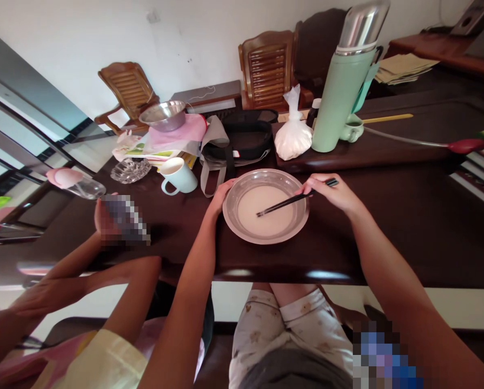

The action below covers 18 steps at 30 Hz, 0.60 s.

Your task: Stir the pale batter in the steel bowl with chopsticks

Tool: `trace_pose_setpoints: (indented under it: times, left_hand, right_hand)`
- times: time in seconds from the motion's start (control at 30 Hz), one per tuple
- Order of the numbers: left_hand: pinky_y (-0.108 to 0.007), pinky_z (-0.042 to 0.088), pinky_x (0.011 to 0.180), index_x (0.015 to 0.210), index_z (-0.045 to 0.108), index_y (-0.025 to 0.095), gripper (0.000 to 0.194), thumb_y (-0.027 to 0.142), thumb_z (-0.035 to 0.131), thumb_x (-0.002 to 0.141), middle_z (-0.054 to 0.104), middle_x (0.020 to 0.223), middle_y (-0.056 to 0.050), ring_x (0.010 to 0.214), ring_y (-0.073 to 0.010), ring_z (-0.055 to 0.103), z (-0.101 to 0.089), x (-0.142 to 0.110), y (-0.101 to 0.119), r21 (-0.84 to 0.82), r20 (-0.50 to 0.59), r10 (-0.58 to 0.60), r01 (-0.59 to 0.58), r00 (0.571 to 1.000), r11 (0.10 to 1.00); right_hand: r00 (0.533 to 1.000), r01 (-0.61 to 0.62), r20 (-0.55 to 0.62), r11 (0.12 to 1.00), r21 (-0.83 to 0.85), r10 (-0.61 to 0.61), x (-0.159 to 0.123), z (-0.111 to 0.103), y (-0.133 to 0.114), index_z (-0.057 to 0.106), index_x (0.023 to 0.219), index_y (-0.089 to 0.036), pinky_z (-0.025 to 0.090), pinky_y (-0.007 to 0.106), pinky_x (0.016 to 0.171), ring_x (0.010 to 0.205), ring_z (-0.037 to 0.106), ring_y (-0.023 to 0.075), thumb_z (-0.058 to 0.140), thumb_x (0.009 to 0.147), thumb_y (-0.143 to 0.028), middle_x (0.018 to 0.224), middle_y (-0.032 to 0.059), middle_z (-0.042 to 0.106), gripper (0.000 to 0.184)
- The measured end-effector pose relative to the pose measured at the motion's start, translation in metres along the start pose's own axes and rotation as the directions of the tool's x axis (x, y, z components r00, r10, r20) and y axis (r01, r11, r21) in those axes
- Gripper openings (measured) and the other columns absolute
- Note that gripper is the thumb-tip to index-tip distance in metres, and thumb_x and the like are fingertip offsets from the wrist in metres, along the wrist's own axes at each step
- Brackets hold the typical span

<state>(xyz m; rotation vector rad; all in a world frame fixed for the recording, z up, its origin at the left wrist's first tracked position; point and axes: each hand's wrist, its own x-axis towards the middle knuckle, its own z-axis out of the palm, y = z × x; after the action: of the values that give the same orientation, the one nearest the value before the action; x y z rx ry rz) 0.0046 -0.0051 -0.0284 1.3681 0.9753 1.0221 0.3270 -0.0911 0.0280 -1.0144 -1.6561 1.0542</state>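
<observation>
A wide metal bowl [266, 236] with pale, milky liquid [266, 208] in it stands near the table's front edge. My left hand [222, 195] grips the bowl's left rim. Dark chopsticks [290, 201] are pinched in my right hand [331, 189], above the bowl's right side. Their tips reach down to the liquid near the middle of the bowl. Behind the bowl, a knotted plastic bag of white powder [293, 139] rests beside a tall green thermos [345, 86].
Left of the bowl are a white mug [179, 175], a glass dish [131, 170], a black-and-grey bag [237, 138] and a steel basin [163, 115] on a pile. Another person's arm [75, 259] rests on the table at left, the hand at a blurred-out object [126, 219].
</observation>
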Motion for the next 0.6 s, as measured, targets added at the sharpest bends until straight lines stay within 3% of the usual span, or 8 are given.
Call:
trace_pose_setpoints:
  times: [0.1,0.2,0.3,0.4,0.47,0.6]
  left_hand:
    - [-0.035,0.041,0.093,0.105,0.069,0.012,0.045,0.044,0.057,0.075,0.069,0.106,-0.008,0.106,-0.028,0.057,0.0007,-0.0006,0.0007,0.022,-0.015,-0.003,0.004,1.0,1.0]
    - [-0.034,0.041,0.094,0.105,0.069,0.012,0.045,0.044,0.056,0.076,0.068,0.107,-0.008,0.109,-0.0284,0.056,0.0008,-0.0011,0.0017,0.038,-0.012,-0.005,0.006,1.0,0.999]
    - [-0.035,0.041,0.094,0.105,0.068,0.012,0.046,0.045,0.055,0.075,0.068,0.106,-0.009,0.109,-0.0285,0.056,0.0003,-0.0004,0.0011,0.042,-0.001,-0.001,0.001,1.0,0.999]
    - [-0.036,0.042,0.093,0.105,0.068,0.012,0.047,0.045,0.055,0.074,0.069,0.104,-0.009,0.106,-0.0285,0.057,-0.0003,0.0009,-0.0005,0.038,-0.007,-0.003,0.004,1.0,0.999]
    - [-0.036,0.042,0.092,0.105,0.068,0.012,0.047,0.045,0.056,0.074,0.069,0.103,-0.009,0.104,-0.0285,0.058,-0.0005,0.0014,-0.001,0.033,-0.012,-0.006,0.007,1.0,0.999]
    - [-0.036,0.041,0.094,0.103,0.069,0.012,0.045,0.045,0.056,0.075,0.069,0.103,-0.009,0.106,-0.0285,0.057,-0.0005,0.0007,-0.0003,0.03,-0.008,0.008,-0.008,1.0,1.0]
  right_hand:
    - [0.999,0.015,-0.036,0.999,-0.03,-0.016,0.0005,-0.0001,0.001,0.068,0.069,-0.022,0.05,0.032,0.072,0.086,0.067,0.0222,0.057,0.083,-0.055,0.084,0.0052,0.073,0.037]
    - [0.989,-0.002,-0.15,1.0,-0.003,0.001,-0.0001,-0.0044,0.0012,0.066,0.063,-0.022,0.047,0.03,0.059,0.077,0.067,0.0223,0.058,0.082,-0.055,0.073,0.0056,0.072,0.039]
    - [0.997,-0.015,-0.074,0.999,0.034,0.018,-0.0006,-0.0029,-0.0006,0.065,0.061,-0.021,0.046,0.029,0.056,0.072,0.067,0.0211,0.057,0.083,-0.055,0.073,0.0057,0.072,0.041]
    - [1.0,-0.002,0.022,1.0,0.007,0.002,0.0001,0.0015,-0.0022,0.067,0.067,-0.021,0.049,0.031,0.07,0.082,0.067,0.0213,0.057,0.083,-0.054,0.081,0.005,0.073,0.038]
    - [0.999,0.019,-0.025,1.0,-0.009,-0.02,0.0005,0.0008,-0.0015,0.068,0.068,-0.022,0.049,0.03,0.071,0.084,0.067,0.0212,0.058,0.084,-0.053,0.081,0.0046,0.073,0.036]
    - [0.99,0.019,-0.139,0.999,0.028,-0.015,-0.0002,-0.004,0.0005,0.065,0.061,-0.021,0.045,0.028,0.056,0.071,0.067,0.0202,0.058,0.084,-0.052,0.07,0.005,0.072,0.039]
